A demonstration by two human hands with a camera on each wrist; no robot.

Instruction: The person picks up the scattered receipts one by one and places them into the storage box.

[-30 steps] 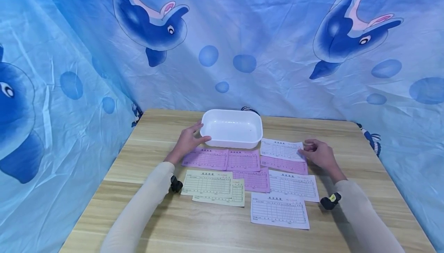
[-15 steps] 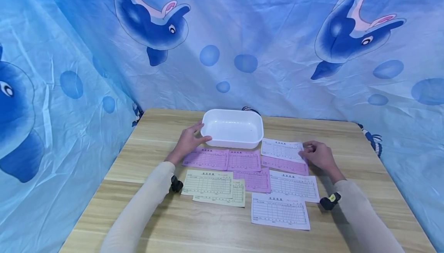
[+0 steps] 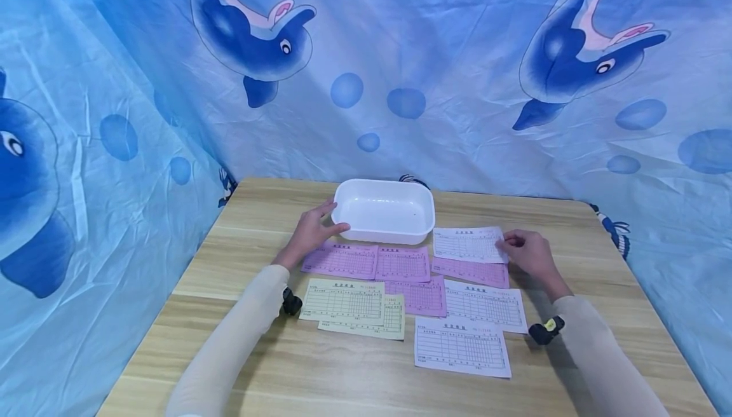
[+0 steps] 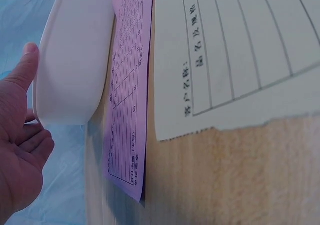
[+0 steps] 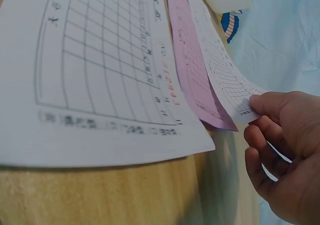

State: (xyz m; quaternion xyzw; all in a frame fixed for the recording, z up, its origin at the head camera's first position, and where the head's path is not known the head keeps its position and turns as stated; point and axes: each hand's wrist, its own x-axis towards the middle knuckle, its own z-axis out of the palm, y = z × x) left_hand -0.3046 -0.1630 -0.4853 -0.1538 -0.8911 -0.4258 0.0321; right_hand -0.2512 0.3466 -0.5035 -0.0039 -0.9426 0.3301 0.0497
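Observation:
A white plastic tray [image 3: 384,237] stands at the back of the table. My left hand [image 3: 311,232] holds its left end, thumb at the near side and fingers at the left wall. In the left wrist view the thumb [image 4: 29,60] touches the tray's wall [image 4: 75,70]. My right hand [image 3: 528,253] pinches the right edge of a white printed receipt slip [image 3: 467,245] between thumb and fingers. That edge is lifted in the right wrist view, where the slip [image 5: 230,80] curves up above a pink slip [image 5: 187,60].
Several pink slips [image 3: 345,262] lie before the tray. Two yellowish slips [image 3: 343,302] overlap at the left front. White slips [image 3: 462,348] lie at the right front. The wooden table [image 3: 274,379] backs onto a blue dolphin-print cloth [image 3: 434,143].
The white slip's right edge has shifted slightly right and up with my right hand, uncovering a little more of the pink slip below. My left hand stays at the tray.

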